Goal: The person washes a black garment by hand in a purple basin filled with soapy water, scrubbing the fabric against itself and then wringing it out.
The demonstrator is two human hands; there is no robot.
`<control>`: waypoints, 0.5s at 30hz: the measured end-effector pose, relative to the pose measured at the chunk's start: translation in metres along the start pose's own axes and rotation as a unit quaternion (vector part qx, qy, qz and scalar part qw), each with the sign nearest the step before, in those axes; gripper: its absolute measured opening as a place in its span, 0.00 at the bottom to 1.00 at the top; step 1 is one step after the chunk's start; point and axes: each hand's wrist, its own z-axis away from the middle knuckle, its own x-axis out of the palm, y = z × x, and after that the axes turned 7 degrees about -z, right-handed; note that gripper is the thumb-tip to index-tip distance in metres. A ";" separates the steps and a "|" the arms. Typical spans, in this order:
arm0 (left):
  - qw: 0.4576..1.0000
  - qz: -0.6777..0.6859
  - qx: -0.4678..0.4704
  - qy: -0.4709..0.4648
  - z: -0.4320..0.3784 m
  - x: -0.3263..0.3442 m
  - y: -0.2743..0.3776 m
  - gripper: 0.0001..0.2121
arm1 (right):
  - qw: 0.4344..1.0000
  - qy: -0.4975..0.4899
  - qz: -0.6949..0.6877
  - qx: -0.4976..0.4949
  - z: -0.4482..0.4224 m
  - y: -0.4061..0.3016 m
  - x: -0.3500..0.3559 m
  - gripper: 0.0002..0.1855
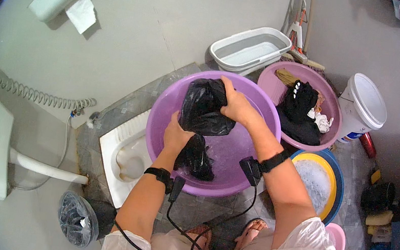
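A large purple plastic basin (270, 104) sits before me with a little sudsy water in its bottom. Both my hands are over it, spreading a shiny, wet-looking black piece (206, 105); whether it is cloth or plastic sheet I cannot tell. My right hand (239, 105) grips its upper right edge, thumb and fingers around it. Lower down on the left, my left hand (177, 133) pinches the same black piece. Part of it hangs below that hand (197, 159) toward the basin's near side. Each wrist wears a black strap with a cabled device.
A white squat toilet (134, 158) lies left of the basin, partly under it. To the right stand a pink basin (267, 82) of clothes, a yellow basin (334, 182) of suds and a white bucket (354, 104). A grey-white tub (229, 54) is behind; a lined bin (75, 218) is front left.
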 end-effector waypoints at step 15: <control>0.806 -0.411 0.089 -0.416 -0.003 0.100 0.008 0.53 | 0.911 -0.101 0.215 0.338 -0.026 0.175 0.130 0.36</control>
